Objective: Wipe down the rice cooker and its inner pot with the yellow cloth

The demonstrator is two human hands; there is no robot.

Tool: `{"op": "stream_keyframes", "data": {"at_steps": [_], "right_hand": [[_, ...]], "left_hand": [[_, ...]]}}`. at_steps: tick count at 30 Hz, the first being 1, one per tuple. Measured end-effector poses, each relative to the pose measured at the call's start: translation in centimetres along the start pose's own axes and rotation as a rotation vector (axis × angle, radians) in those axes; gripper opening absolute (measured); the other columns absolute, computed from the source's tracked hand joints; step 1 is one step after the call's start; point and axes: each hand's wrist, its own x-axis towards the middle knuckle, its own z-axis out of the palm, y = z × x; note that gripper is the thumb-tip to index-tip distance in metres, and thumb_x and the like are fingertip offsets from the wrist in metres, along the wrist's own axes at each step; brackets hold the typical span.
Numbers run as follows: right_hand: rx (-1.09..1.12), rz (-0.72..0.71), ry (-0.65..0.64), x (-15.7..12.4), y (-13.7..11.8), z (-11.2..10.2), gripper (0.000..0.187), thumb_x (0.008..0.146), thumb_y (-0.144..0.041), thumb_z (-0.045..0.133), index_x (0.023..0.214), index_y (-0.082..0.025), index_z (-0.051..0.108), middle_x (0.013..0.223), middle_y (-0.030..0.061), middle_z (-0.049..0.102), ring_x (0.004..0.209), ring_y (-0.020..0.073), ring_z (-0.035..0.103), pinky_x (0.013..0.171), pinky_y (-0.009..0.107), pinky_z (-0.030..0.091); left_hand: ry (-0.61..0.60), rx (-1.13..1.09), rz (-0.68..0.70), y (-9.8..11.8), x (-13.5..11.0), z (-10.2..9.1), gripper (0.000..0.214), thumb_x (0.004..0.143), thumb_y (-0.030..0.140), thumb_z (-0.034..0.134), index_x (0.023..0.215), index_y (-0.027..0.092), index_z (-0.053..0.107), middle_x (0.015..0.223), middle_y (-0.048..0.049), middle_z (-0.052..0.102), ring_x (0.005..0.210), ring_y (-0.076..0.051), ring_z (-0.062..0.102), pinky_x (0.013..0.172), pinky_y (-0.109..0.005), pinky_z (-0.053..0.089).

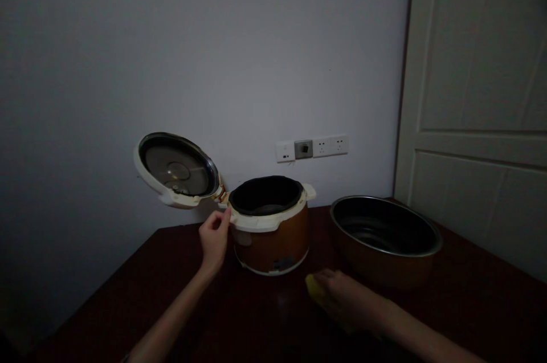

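An orange-brown electric pressure cooker point(271, 243) with a white rim stands on the dark red table. Its round lid point(177, 169) is swung up to the left on a hinge, with the underside showing. My left hand point(216, 237) pinches the left edge of the white rim, close to the hinge. Low over the table, in front and to the right of the cooker, my right hand point(348, 297) is closed around a yellow cloth point(316, 290). Part of the cloth is hidden under the fingers and lost in the dim light.
To the right sits a large basin point(384, 260) with a dark inside and a metal rim. Wall sockets and a switch point(311, 148) are behind the cooker. A pale panelled door point(474, 123) borders the right side. The table point(273, 317) meets the wall at the back.
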Motion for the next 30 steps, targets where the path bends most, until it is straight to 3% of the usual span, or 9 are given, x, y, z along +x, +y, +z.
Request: {"op": "stream_keyframes", "data": {"at_steps": [3,7,10,12,14,18,21,26,30], "right_hand": [[-0.045,0.041,-0.116,-0.8,-2.3,-3.2,0.030,0.073,-0.030,0.061,0.097,-0.015,0.068,0.096,0.0140,0.069,0.082,0.0271,0.066,0.066,0.032,0.048],[0.086,-0.191,0.205,0.4,-4.4,-10.7,0.025,0.083,-0.029,0.048,0.077,-0.020,0.071,0.071,0.0050,0.068,0.061,0.0165,0.060,0.059,0.026,0.040],[0.207,-0.196,0.549,4.6,-3.5,-16.8,0.025,0.083,-0.031,0.052,0.078,-0.017,0.072,0.070,0.0058,0.068,0.061,0.0163,0.057,0.062,0.026,0.038],[0.241,-0.146,0.607,8.8,-2.0,-19.9,0.023,0.081,-0.027,0.054,0.075,-0.013,0.071,0.073,0.0072,0.067,0.070,0.0184,0.058,0.068,0.026,0.039],[0.323,-0.024,0.549,13.4,-0.2,-21.8,0.017,0.079,-0.021,0.057,0.070,-0.012,0.068,0.074,0.0077,0.067,0.082,0.0205,0.059,0.073,0.025,0.040],[0.423,0.100,0.432,21.4,2.2,-22.1,0.017,0.084,-0.018,0.056,0.074,-0.008,0.065,0.078,0.0092,0.066,0.084,0.0193,0.060,0.074,0.027,0.045],[0.525,0.163,0.312,25.1,2.9,-20.8,0.025,0.090,-0.031,0.054,0.104,-0.011,0.060,0.100,0.0074,0.062,0.086,0.0169,0.061,0.075,0.034,0.051],[0.611,0.183,0.160,28.3,3.0,-19.0,0.033,0.090,-0.034,0.054,0.117,-0.015,0.054,0.116,0.0080,0.056,0.098,0.0205,0.058,0.082,0.040,0.051],[0.652,0.195,0.104,29.0,3.4,-18.7,0.026,0.089,-0.033,0.055,0.105,-0.012,0.058,0.100,0.0056,0.062,0.082,0.0155,0.061,0.071,0.033,0.053]], "left_hand": [[-0.012,0.025,-0.004,0.0,0.8,-0.9,0.037,0.073,0.043,0.062,0.052,0.018,0.045,0.051,0.0057,0.042,0.053,-0.009,0.040,0.054,-0.021,0.034],[-0.142,0.021,-0.244,-0.5,0.8,-1.8,0.039,0.071,0.048,0.063,0.057,0.020,0.040,0.042,0.0077,0.040,0.041,-0.008,0.039,0.043,-0.021,0.032],[-0.246,-0.061,-0.537,-0.5,0.3,-2.1,0.039,0.068,0.051,0.066,0.077,0.021,0.042,0.046,0.0079,0.049,0.035,-0.011,0.044,0.036,-0.022,0.035],[-0.309,-0.100,-0.684,-0.3,0.0,-2.2,0.047,0.068,0.053,0.066,0.093,0.021,0.043,0.056,0.0043,0.059,0.036,-0.012,0.048,0.035,-0.025,0.041],[-0.363,-0.104,-0.776,0.0,0.0,-2.2,0.056,0.069,0.053,0.065,0.107,0.019,0.040,0.064,0.0005,0.064,0.039,-0.013,0.052,0.038,-0.026,0.045],[-0.491,-0.045,-0.880,0.6,0.6,-1.9,0.067,0.073,0.056,0.061,0.122,0.018,0.035,0.054,0.0025,0.059,0.047,-0.018,0.060,0.041,-0.026,0.047],[-0.576,-0.019,-0.910,0.8,1.0,-1.7,0.072,0.074,0.059,0.057,0.126,0.017,0.033,0.050,0.0033,0.057,0.041,-0.017,0.057,0.039,-0.025,0.046],[-0.620,-0.048,-0.889,1.6,1.3,-1.3,0.069,0.071,0.053,0.062,0.124,0.017,0.036,0.060,-0.0011,0.064,0.040,-0.014,0.056,0.040,-0.024,0.046],[-0.617,-0.046,-0.882,1.8,1.2,-1.2,0.068,0.070,0.051,0.063,0.124,0.017,0.038,0.061,-0.0005,0.063,0.040,-0.013,0.055,0.041,-0.024,0.046]]}}
